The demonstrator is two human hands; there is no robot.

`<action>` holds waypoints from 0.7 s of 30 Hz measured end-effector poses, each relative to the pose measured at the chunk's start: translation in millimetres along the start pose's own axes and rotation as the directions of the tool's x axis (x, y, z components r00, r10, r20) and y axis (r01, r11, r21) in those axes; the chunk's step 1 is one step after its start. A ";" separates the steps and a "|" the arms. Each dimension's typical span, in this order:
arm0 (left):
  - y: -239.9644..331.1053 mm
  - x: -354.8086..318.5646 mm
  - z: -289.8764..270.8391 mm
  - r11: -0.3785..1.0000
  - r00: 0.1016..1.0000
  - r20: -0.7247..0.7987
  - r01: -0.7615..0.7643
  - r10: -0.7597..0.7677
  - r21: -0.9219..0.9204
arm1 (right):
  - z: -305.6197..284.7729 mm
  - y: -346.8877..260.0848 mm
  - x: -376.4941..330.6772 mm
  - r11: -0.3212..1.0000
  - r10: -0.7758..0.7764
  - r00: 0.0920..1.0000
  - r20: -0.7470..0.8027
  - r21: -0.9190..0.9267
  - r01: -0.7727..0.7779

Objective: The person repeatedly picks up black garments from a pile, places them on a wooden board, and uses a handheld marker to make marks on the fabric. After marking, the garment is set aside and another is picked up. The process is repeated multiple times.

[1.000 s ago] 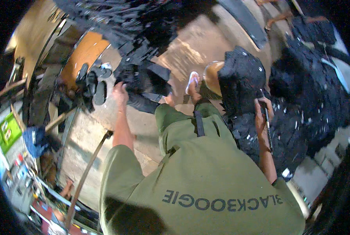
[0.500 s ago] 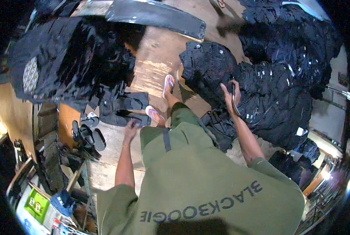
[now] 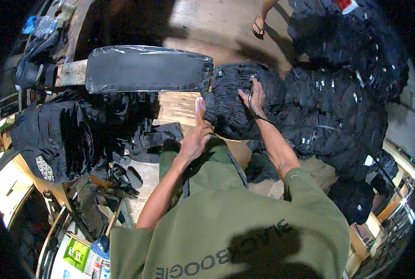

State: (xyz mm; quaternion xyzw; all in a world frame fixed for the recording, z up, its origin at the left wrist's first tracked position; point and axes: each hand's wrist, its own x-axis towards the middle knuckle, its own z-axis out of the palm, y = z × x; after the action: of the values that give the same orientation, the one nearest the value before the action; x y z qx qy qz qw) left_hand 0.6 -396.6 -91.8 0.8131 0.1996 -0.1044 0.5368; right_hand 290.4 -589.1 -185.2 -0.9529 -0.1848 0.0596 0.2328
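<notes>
My left hand lies on the leg of my green shorts, near the knee. Its fingers are stretched over the knee and appear to hold nothing. My right hand is over a bundle of black garments with gathered, elastic-looking waists. The thumb and fingers of that hand are spread, and its fingertips seem to touch the cloth. A thin dark curved band runs along the palm and wrist; whether it is a bracelet or a cord I cannot make out.
A padded black bench stretches across ahead of me. Large heaps of black garments lie on the right, with another pile on the left. Sandals lie at the lower left. Another person's foot stands at the top.
My left hand has gone from hanging at my side to resting on my knee. My right hand has moved left over the garment bundle. The bench sits lower in view.
</notes>
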 end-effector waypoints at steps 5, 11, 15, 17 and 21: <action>58.9 92.6 50.6 0.986 0.972 0.216 -0.054 0.088 -0.161 | -18.7 1.5 4.7 0.916 0.197 0.976 -0.098 0.374 -0.147; 95.9 150.4 130.1 0.990 1.000 0.002 0.026 -0.026 -0.139 | -38.4 -18.4 7.8 0.915 0.255 0.953 -0.161 0.358 -0.184; 100.0 151.2 117.6 0.978 0.996 -0.049 0.061 -0.072 -0.199 | -80.9 -61.1 -2.0 0.923 0.215 0.951 -0.220 0.364 -0.125; 92.1 134.2 86.0 0.962 0.942 -0.203 -0.250 0.267 0.106 | -87.1 -86.1 -0.4 0.920 0.227 0.946 -0.232 0.369 -0.131; 78.1 99.5 11.4 1.000 0.993 -0.119 -0.015 0.015 0.001 | -56.3 -140.4 25.0 0.932 0.048 0.953 -0.300 0.357 0.065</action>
State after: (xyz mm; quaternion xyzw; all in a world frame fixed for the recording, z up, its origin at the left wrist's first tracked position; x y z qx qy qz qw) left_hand 124.7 -412.8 -69.7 0.8193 0.2249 -0.0516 0.5249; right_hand 279.2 -487.7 -70.7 -0.8905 -0.1370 -0.0554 0.4304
